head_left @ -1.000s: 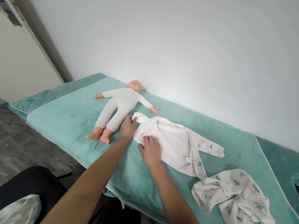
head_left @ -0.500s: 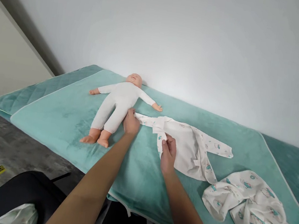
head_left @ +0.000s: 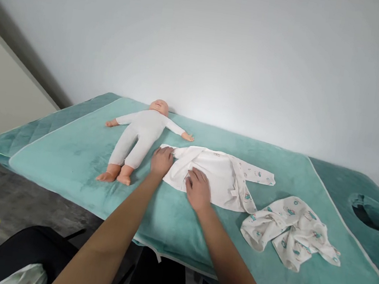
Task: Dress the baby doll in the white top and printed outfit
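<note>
On the teal table [head_left: 69, 154], beside the doll [head_left: 137, 135], the white baby top [head_left: 216, 176] lay flatter. Your right hand [head_left: 198, 190], which had pinched a fold a moment earlier, rested open-palmed on it. Your left hand [head_left: 161, 161] covered the sleeve end; whether it gripped, I couldn't tell.

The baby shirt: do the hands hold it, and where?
Not gripped. The left hand presses the baby shirt's sleeve by the doll; the right hand lies flat on its front.

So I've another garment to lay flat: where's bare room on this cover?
Bare cover lies left of the doll and along the front edge below its feet; a strip runs between the white top and the wall. Crowded: the middle, left hand and right hand on that top, crumpled garment beside it.
</note>
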A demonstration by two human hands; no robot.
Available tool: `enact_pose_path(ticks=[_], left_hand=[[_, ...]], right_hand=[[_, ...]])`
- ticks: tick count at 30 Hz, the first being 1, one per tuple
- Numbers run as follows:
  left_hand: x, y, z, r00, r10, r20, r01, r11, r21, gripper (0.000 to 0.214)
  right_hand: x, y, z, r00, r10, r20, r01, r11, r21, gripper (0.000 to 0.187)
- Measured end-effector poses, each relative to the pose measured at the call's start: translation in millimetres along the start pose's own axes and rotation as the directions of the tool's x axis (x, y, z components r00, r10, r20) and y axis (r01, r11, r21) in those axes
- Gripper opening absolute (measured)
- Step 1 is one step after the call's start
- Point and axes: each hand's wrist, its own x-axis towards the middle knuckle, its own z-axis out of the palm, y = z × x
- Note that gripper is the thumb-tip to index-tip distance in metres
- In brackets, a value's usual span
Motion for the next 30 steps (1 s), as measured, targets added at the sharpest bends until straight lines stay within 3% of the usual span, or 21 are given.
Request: enact_pose_path(ticks=[6, 10, 19, 23, 30], left_hand=[[2, -3, 10.2, 0.997, -0.055, -0.056, 0.056, 0.998, 0.018, 0.034], [3, -3, 10.1, 0.992, -0.107, -0.061, 0.108, 0.994, 0.018, 0.029], [2, 1, 9.7, 0.985, -0.069, -0.160, 0.074, 0.997, 0.029, 0.022], [2, 0, 10.0, 0.986, -0.087, -0.140, 0.090, 0.996, 0.013, 0.022], [2, 0, 9.3, 0.981, -0.105, -0.164, 0.108, 0.994, 0.009, 0.022]], right_hand=[[24, 21, -2, 0.998, -0.016, 0.058, 0.023, 0.992, -0.123, 0.045], [61, 39, 0, 0.983, 0.091, 0.160, -0.060, 0.980, -0.189, 0.043], [115, 68, 26, 0.939, 0.145, 0.312, -0.065, 0.966, -0.251, 0.060], [120, 71, 29, 0.954, 0.135, 0.268, -0.070, 0.969, -0.239, 0.068], [118, 65, 24, 0.993, -0.003, 0.121, 0.035, 0.964, -0.264, 0.074]])
